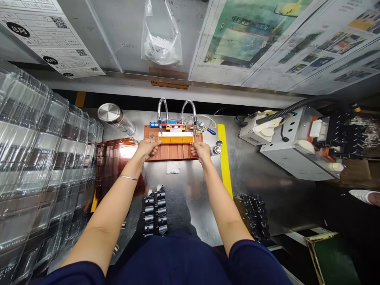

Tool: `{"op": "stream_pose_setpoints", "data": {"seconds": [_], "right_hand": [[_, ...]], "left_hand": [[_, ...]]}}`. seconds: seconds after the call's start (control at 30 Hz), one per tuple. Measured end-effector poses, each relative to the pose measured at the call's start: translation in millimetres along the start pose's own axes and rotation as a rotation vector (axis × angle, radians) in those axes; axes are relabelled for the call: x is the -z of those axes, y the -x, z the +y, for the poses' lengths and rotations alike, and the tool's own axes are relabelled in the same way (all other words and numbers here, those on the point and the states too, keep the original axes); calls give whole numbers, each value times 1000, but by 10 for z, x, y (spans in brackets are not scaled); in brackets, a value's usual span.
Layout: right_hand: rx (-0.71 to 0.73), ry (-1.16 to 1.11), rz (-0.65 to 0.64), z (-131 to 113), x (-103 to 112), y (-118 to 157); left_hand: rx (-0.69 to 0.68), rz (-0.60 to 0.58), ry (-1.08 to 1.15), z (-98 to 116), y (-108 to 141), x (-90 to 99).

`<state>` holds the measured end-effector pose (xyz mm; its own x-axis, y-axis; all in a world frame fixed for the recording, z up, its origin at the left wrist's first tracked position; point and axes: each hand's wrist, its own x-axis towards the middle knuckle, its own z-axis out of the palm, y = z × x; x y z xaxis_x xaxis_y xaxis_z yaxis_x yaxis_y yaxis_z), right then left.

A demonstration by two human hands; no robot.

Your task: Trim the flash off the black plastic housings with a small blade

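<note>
An orange strip (176, 140) with rows of small dark marks lies lengthwise across a reddish-brown fixture block (175, 153). My left hand (147, 149) pinches the strip's left end between thumb and finger. At the other end, my right hand (202, 151) is closed on the strip's right corner. Just behind the strip runs a white bar (175, 135) on the fixture. Two silver gooseneck tubes (162, 103) arch down toward this bar. A blue-handled lever clamp (210, 130) sits at the fixture's back right.
Stacked clear plastic trays (35, 158) rise on the left. Transparent brown sheets (111, 166) lie near a steel-lidded jar (111, 113). Black moulded parts (156, 211) are close to my body, with more black parts (255, 215) farther right. A grey machine (297, 152) stands at right, beyond yellow tape (225, 162).
</note>
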<state>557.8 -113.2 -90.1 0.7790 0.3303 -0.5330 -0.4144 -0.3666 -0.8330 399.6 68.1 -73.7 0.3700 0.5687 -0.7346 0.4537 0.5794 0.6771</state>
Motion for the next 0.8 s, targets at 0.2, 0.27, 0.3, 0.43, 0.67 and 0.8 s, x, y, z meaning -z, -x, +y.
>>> {"op": "stream_pose_setpoints", "data": {"seconds": [0.2,0.27,0.3,0.43,0.67,0.8], "right_hand": [[36,135,-59,301,51,802],[22,198,-165,586,-22,1321],[14,233,-204,747,-65,1580],[103,658,-483,1262,-171,2270],[328,743,-436,802,55,1810],[759,931,-270,249,18,1235]], "left_hand": [[8,-75,57,-14,199,239],[-13,-48,79,-103,323,320],[-24,-30,88,-161,389,354],[-72,17,93,-403,638,454],[-320,118,-39,-562,885,584],[-610,220,-181,-505,945,431]]}}
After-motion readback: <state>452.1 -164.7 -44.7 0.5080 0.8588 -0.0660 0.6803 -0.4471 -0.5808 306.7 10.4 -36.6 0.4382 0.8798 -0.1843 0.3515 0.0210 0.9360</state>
